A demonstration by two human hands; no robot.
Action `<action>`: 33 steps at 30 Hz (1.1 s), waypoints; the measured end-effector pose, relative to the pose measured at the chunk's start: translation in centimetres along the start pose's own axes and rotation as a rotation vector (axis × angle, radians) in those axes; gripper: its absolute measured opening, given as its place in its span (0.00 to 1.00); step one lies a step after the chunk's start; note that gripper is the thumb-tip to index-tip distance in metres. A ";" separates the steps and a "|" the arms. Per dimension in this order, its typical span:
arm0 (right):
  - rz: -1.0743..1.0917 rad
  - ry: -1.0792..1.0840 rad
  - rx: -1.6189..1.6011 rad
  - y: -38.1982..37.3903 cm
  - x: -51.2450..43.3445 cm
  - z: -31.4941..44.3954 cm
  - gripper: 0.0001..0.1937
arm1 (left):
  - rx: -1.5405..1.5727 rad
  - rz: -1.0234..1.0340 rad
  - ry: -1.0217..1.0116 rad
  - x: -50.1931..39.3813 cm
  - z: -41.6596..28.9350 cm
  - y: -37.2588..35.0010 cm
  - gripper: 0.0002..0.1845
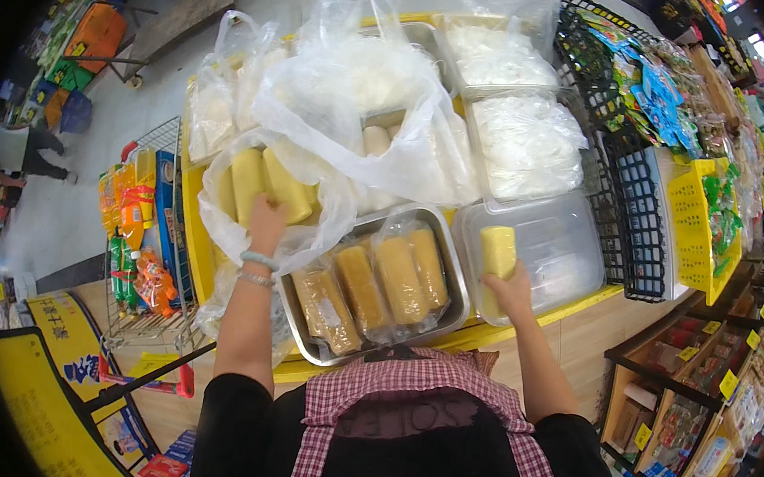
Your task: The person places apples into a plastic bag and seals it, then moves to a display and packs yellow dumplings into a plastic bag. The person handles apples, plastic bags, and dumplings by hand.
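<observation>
My left hand (268,218) reaches into an open translucent plastic bag (335,224), its fingers touching the yellow wrapped rolls (248,176) inside; whether it grips one cannot be told. My right hand (512,289) holds a pale yellow wrapped roll (498,252) above a lidded clear plastic container (551,253). Between my hands, a steel tray (453,320) holds several brown-yellow blocks (400,281) in clear film. Behind it, a larger open plastic bag (388,164) contains whitish rolls (377,140).
Tubs of white bagged food (529,149) stand behind the lidded container. Black plastic baskets (638,227) and a yellow basket (696,225) line the right. A shopping cart (160,318) with bottles stands left, near a yellow sign (34,399). A person (28,150) is far left.
</observation>
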State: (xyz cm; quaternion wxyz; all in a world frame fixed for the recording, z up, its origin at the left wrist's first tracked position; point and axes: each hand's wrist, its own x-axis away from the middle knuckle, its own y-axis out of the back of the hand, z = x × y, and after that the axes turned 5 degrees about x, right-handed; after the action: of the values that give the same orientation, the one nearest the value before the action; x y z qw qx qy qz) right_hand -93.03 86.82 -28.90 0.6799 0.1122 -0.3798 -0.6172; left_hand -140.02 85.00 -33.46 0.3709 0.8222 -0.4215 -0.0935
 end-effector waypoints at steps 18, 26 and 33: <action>-0.242 0.408 0.670 -0.7 -2.9 2.3 0.40 | 0.995 0.315 -0.047 1.7 1.6 2.8 0.22; 0.816 0.329 -0.544 -7.8 2.4 14.0 0.32 | 1.109 0.713 0.174 15.2 -11.1 4.8 0.25; 0.651 -0.297 -0.948 -4.1 2.8 10.6 0.21 | 0.753 0.689 -0.124 11.5 -9.3 2.2 0.18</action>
State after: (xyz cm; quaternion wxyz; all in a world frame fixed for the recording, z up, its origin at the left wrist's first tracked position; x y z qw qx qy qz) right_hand -103.17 86.69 -23.12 0.7498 -0.4132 -0.1686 -0.4885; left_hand -129.85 80.38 -23.48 0.0328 0.7051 -0.6936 0.1439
